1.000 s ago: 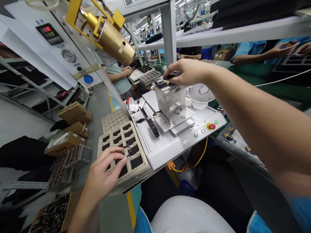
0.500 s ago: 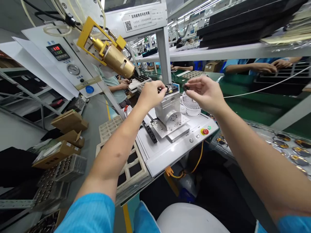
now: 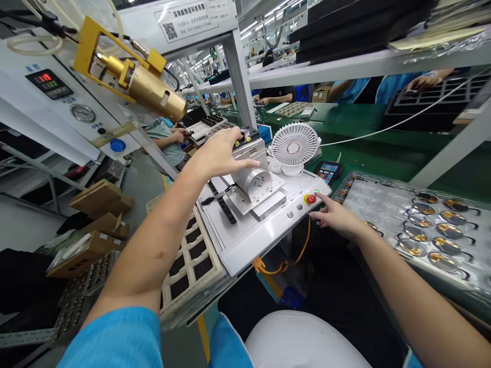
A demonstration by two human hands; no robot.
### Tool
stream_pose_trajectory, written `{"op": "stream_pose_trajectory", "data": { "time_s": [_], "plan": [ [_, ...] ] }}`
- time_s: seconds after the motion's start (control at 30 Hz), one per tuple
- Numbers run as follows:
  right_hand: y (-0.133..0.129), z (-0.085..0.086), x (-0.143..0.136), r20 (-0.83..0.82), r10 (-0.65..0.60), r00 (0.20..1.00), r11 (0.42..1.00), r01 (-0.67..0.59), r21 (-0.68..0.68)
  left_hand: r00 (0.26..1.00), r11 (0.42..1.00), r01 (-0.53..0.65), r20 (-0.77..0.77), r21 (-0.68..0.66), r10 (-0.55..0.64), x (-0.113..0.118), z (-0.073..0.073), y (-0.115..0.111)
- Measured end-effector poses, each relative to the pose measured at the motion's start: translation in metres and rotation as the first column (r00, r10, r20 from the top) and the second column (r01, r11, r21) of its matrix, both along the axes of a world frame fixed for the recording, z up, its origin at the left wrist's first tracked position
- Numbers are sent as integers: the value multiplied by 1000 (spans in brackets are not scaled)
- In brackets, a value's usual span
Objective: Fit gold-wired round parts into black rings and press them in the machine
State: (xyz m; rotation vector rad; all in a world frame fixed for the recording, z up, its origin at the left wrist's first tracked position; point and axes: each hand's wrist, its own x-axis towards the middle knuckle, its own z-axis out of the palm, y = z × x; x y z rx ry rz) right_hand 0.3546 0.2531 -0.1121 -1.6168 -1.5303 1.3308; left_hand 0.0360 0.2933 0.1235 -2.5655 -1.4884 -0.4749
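My left hand (image 3: 220,156) lies over the left side of the metal fixture (image 3: 251,168), thumb stretched out apart from the fingers. Its fingertips reach the black seat (image 3: 247,135) on top, where small brass-coloured bits show; what they touch there is partly hidden. Over at the front panel of the white machine base (image 3: 261,243), my right hand (image 3: 337,214) has its index finger extended onto the green-ringed button (image 3: 316,192), other fingers loosely bent and holding nothing. A red emergency stop button (image 3: 311,199) sits just left of that finger.
A gold dispensing cylinder (image 3: 153,94) hangs at upper left. Behind the fixture stands a white fan (image 3: 294,145), with a phone-like device (image 3: 329,171) beside it. At right lies a clear tray (image 3: 368,191) of round parts; a beige tray (image 3: 215,255) sits at left. Co-workers sit beyond.
My right hand has moved down from beside the fixture to the green button, and the small dark piece no longer shows in it. My left hand has opened from a pinch at the fixture's top.
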Motion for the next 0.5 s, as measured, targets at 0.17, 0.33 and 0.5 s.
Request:
{"op": "stream_pose_trajectory", "data": {
  "time_s": [0.17,0.33,0.5],
  "plan": [
    [1,-5,-7,182,54,982,997,-64,50,996,997,-24,81,-70,30,-9,0,-19],
    [1,-11,-2,185,43,982,995,-58,76,992,999,46,119,-24,-43,-9,-24,-109],
    [6,-7,-3,254,19,967,995,-43,90,946,911,218,305,-349,-110,-8,-100,-202]
  ]
}}
